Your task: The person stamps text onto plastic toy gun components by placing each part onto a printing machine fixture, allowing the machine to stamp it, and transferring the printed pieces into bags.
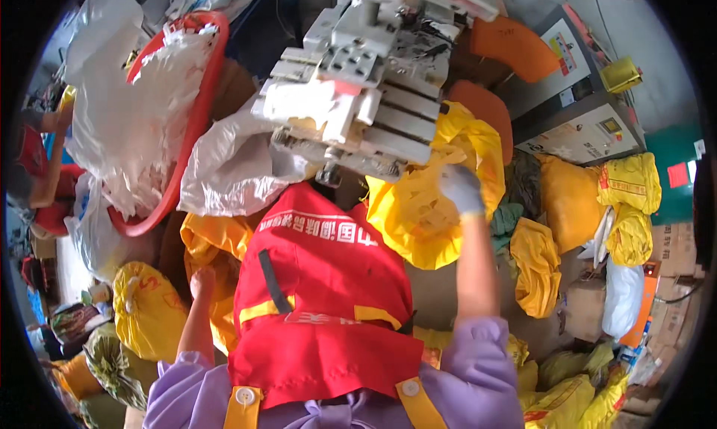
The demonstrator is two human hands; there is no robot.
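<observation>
A: Nearest first. Where is the red vest (321, 294)?

B: Spread flat between the two hands, hem close to the body, collar end pointing away, with the yellow stripes and white print facing up. Just to the right of the left hand (202, 281), and below and to the left of the right hand (461, 190).

A: And the left fingers?

B: Bare, curled together, knuckles up. Resting at the vest's left edge, over yellow cloth. Impossible to tell whether any fabric is pinched.

A: The right ones?

B: Gloved in pale grey and raised well beyond the vest. Pressed against a yellow garment (418, 220) that hangs just under the fingertips. Too blurred to say whether they are apart or clamped.

A: Which step, at a guess?

B: Probably positioning: the vest is laid out, with its far end close under the grey press machine (358, 78), which stands just beyond and to the left of the right fingertips. Nothing is closed on the cloth yet.

A: What does the next move call for?

B: Likely the yellow cloth kept out from under the head, and the vest kept smooth and square, with both sets of fingers away from the machine's moving parts.

A: Farther out?

B: A white plastic bag (231, 168) beyond the left fingers, then a red basin (196, 108) stuffed with white bags. Far to the right of the right fingers, tied yellow bundles (631, 182) and a grey cabinet (575, 115).
</observation>
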